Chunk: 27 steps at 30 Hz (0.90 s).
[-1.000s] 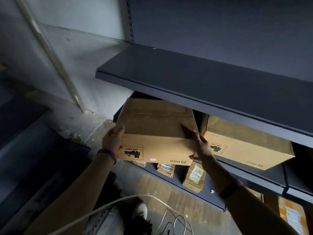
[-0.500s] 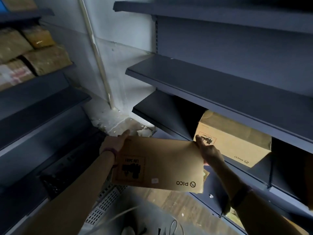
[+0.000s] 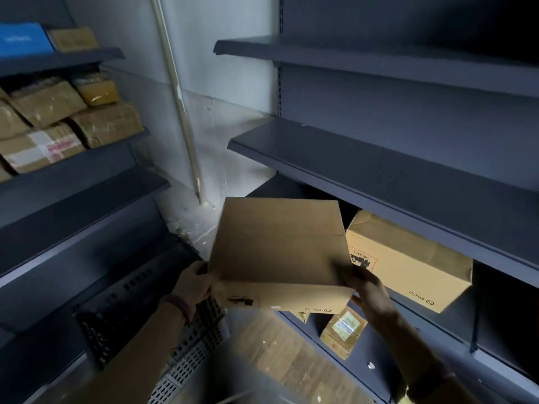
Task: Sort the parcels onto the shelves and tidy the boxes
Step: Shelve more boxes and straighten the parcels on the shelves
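Holding a cardboard box (image 3: 277, 246) in the air, gripping its left edge with the left hand (image 3: 194, 282) and its right corner with the right hand (image 3: 369, 290), just left of a second box (image 3: 408, 263) lying on a dark shelf (image 3: 455, 335)

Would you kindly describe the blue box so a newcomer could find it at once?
Face the dark shelving on the left, loaded with brown parcels. On its highest visible shelf, at the far left, sits the blue box beside a brown parcel. It is the only blue thing among brown cardboard.
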{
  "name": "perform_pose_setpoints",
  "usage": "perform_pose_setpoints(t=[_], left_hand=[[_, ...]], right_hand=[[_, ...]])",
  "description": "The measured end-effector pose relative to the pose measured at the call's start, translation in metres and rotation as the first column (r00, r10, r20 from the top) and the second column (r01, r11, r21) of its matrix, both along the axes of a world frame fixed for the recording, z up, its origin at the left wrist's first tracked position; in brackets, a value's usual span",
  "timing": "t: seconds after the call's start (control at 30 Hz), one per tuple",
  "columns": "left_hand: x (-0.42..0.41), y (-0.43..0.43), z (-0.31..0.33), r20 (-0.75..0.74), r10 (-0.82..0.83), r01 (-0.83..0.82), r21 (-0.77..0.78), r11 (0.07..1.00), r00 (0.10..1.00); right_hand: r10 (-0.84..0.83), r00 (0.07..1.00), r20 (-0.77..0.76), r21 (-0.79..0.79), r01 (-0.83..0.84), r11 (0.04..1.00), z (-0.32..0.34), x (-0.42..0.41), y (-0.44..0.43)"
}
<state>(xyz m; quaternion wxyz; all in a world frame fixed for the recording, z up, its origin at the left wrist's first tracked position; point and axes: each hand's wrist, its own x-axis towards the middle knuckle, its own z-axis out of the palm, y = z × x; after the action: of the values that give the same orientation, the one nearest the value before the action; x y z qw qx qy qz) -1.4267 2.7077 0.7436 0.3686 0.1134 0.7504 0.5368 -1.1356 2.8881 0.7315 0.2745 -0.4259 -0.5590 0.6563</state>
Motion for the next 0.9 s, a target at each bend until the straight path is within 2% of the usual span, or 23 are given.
perform_pose_setpoints(t=[0.17,0.37,0.47,0.57,0.67,0.77,0.9], left_hand=[[0.008,-0.01,-0.008,-0.08,-0.022,0.029,0.086,0.996,0.997],[0.008,-0.005,-0.007,-0.179,0.01,0.018,0.155,0.988,0.984],[0.006,-0.002,0.001,-0.174,-0.038,0.074,0.206,0.976,0.984],[0.006,-0.002,0.003,-0.134,0.015,0.012,0.197,0.98,0.991],[0.003,-0.008,0.007,-0.18,0.06,-0.033,0.152,0.988,0.982],[-0.001,-0.014,0.014,-0.101,0.063,-0.049,0.135,0.99,0.993],[0.009,-0.014,0.025,-0.001,0.168,-0.165,0.192,0.967,0.986]], right_hand=[[-0.016,0.994,-0.112,0.049,0.022,0.999,-0.001,-0.002,-0.005],[-0.072,0.994,-0.085,0.117,0.082,0.99,-0.002,-0.007,0.004],[-0.027,0.997,-0.066,0.24,0.042,0.97,-0.003,-0.006,0.007],[-0.024,0.997,-0.072,0.21,0.038,0.977,-0.002,-0.002,0.004],[0.004,0.995,-0.103,0.124,0.008,0.992,-0.003,0.001,-0.005],[-0.066,0.989,-0.132,0.004,0.067,0.998,-0.006,-0.001,-0.012],[-0.14,0.983,-0.118,0.056,0.147,0.988,-0.011,-0.008,-0.016]])
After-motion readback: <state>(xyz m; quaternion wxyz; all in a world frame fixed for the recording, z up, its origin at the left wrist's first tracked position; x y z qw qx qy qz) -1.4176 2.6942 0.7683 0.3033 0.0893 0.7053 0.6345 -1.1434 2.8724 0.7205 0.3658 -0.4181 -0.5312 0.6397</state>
